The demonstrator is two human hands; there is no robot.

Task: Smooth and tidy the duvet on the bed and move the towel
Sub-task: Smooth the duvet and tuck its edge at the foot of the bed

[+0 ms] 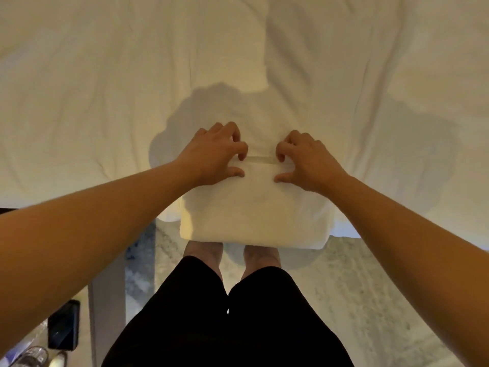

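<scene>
A folded white towel (254, 215) is seen at the near edge of the bed, its front fold jutting out past the mattress edge above the person's bare feet, while its far edge lies on the white duvet (105, 88). The towel's far edge, marked by a flat woven band, is pinched at two points: by the left hand (211, 154) on one side and the right hand (307, 160) on the other, each grip curled with the thumb on the near side and the fingers hooked over the far side.

The duvet is shown creased across its whole visible spread, with a deeper fold running up the middle, so the smoothing is judged to be far from done.

Several risks are apparent. With the bundle held only at one edge and close to the centre, the folds could be expected to fall open on lifting, and the outer corners to sag. Because the front fold hangs unsupported, the whole towel could slide to the floor if the grips were loosened. Duvet fabric may also be caught under the fingers, white on white, and dragged into fresh wrinkles when the towel is pulled away.
</scene>
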